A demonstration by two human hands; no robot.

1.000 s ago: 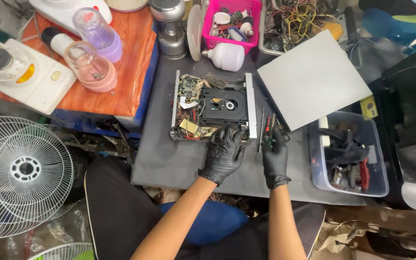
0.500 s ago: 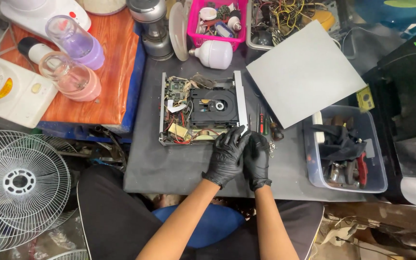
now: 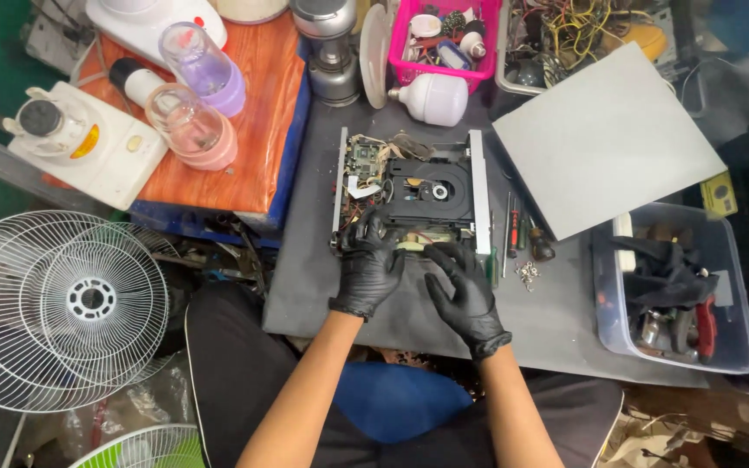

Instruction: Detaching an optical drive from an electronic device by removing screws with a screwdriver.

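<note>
An opened disc player (image 3: 409,186) with bare circuit boards and a black disc drive lies on the grey work surface (image 3: 305,277). Both my hands wear black gloves. My left hand (image 3: 369,264) rests on the player's near left corner, fingers over its front edge. My right hand (image 3: 464,286) touches the near edge right of centre, fingers spread. Neither hand visibly holds a tool. Screwdrivers (image 3: 513,227) and a small pile of screws (image 3: 528,274) lie just right of the player. The grey cover plate (image 3: 604,139) lies to the right.
A clear plastic bin (image 3: 674,295) with tools stands at the right. A pink tray (image 3: 444,35) and a white bulb (image 3: 431,97) sit behind the player. Blender jars (image 3: 192,104) rest on an orange board at left. White fan grilles (image 3: 62,303) lie lower left.
My right hand has left the screwdrivers and come to the player's front edge. My left hand has shifted left along that edge. The hands, together half a second ago, are now apart.
</note>
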